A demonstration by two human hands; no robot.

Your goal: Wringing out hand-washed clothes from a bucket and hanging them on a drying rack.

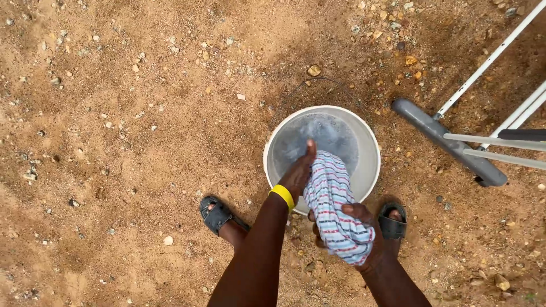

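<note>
A white bucket [369,165] with soapy water stands on sandy ground between my feet. Over its near rim I hold a twisted striped cloth [333,204], white with blue and red lines. My left hand [298,173], with a yellow band on the wrist, grips the cloth's upper end above the water. My right hand [364,236] clasps the lower end, closer to me, outside the bucket's rim.
Both my feet wear black sandals, the left sandal [216,215] and the right sandal [392,223] flanking the bucket. A grey foot bar [449,143] of a white metal frame [495,54] lies at the right. Loose stones dot the dirt.
</note>
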